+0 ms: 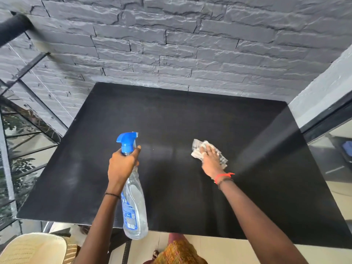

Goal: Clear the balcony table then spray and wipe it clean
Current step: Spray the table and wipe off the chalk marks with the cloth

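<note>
A black square table [171, 115] fills the middle of the view, its top bare and streaked with pale dusty patches. My left hand [122, 164] grips the neck of a clear spray bottle [133, 202] with a blue trigger head, held above the table's near left part, nozzle pointing left. My right hand [210, 159] lies flat, fingers spread, pressing a white patterned cloth [198, 152] onto the table right of centre.
A grey stone-brick wall [171, 44] stands right behind the table. A glass railing with black bars [24, 119] runs along the left. A glass door with a black frame [327, 126] is at the right. A cream chair [34, 248] sits at bottom left.
</note>
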